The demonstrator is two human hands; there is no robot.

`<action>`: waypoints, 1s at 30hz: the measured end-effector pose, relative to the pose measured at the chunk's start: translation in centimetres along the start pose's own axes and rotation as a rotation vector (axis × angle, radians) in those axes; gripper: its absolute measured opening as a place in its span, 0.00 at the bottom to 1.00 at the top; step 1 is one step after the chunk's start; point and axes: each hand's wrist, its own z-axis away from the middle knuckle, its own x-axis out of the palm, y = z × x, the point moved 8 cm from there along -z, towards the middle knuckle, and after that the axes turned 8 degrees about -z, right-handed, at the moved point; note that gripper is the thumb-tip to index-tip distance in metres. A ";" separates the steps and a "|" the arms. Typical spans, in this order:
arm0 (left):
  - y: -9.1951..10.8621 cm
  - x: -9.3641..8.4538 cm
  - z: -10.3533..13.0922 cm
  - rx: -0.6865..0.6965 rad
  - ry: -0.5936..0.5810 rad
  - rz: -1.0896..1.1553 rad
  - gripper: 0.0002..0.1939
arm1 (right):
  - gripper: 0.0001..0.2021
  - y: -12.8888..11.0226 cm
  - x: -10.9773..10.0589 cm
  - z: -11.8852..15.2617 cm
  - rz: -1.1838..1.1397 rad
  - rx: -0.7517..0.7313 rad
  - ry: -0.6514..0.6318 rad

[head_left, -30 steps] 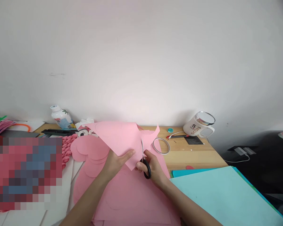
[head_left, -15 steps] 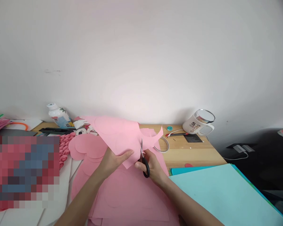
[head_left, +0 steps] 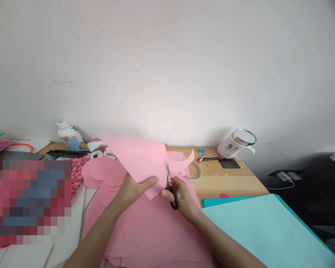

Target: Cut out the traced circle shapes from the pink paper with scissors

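in the head view i see the pink sheet (head_left: 139, 158) raised over the desk (head_left: 220, 184), toward its back edge. my left hand (head_left: 136, 190) clamps it near its front corner, most fingers hidden beneath. my right hand (head_left: 182, 195) has fingers closed on the scissors (head_left: 172, 190), which point at the back edge and meet the sheet just right of the left hand. a mug (head_left: 229, 146) stands by the wall (head_left: 156, 74).
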 end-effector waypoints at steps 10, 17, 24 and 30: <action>0.5 0.2 0.1 0.011 -0.011 0.010 0.22 | 0.22 0.2 -0.4 0.0 0.067 0.010 0.067; 0.4 0.2 0.1 -0.004 -0.018 0.010 0.20 | 0.23 0.3 -0.6 0.1 0.108 0.029 0.091; 0.4 0.2 0.2 -0.016 -0.029 0.009 0.16 | 0.20 0.1 -0.5 0.2 0.156 0.056 0.097; 0.0 0.1 0.1 -0.011 -0.017 0.026 0.16 | 0.19 0.3 -0.5 0.2 0.168 0.079 0.106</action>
